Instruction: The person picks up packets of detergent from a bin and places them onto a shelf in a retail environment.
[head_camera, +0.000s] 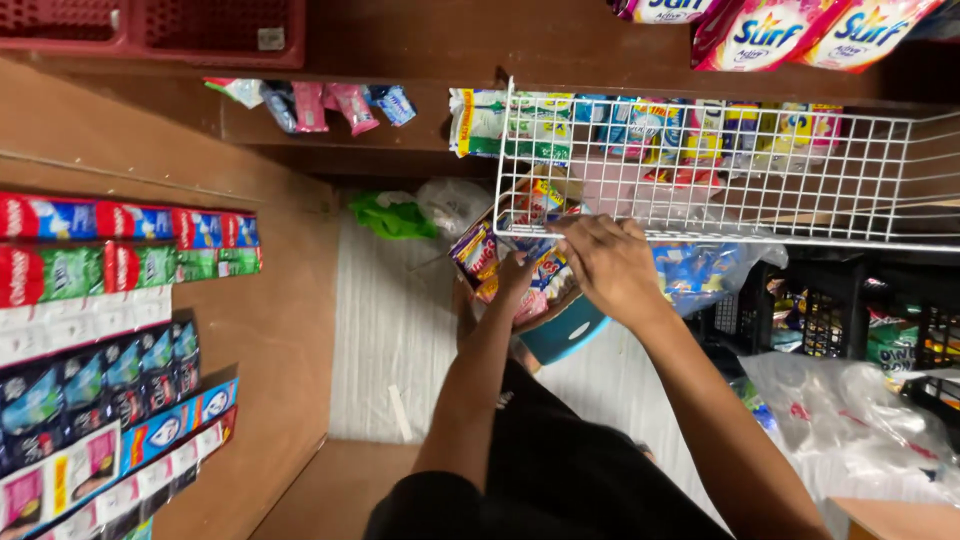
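An open cardboard box (530, 215) on the floor holds colourful sachet packs (480, 255), under a white wire basket (720, 170). The left hand (515, 275) grips the packs from below; the right hand (610, 265) lies flat on them, fingers curled down.

We see our right hand (610, 265) and left hand (513, 275) on colourful sachets (480, 255) in a cardboard box (560, 335), the white wire basket (740, 170) at two o'clock.

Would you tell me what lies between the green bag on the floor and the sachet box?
In the head view, a crumpled clear plastic bag lies between the green bag and the sachet box.
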